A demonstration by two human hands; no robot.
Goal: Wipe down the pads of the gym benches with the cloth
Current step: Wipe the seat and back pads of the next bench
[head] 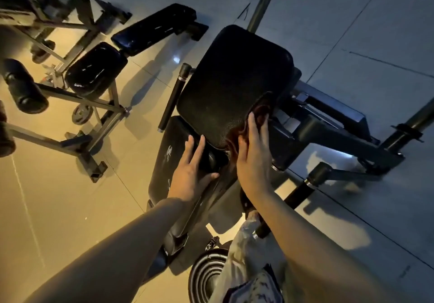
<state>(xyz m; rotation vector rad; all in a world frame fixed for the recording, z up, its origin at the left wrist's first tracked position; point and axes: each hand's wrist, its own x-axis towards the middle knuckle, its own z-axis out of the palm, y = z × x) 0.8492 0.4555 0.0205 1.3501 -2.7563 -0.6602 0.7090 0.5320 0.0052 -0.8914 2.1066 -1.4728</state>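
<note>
On the tiled floor (pixel 58 208), right hand (pixel 252 161) presses cloth (pixel 258 114) against pad (pixel 234 79).

No legible txt or labels.

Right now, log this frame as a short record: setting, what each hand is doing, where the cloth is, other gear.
setting: dim gym, tiled floor
left hand: open, fingers resting at the near edge of the big pad
right hand: flat, pressing the cloth on the pad's right near corner
cloth: dark reddish, bunched under the fingers
other gear: second bench at left, weight plate on the floor
</note>
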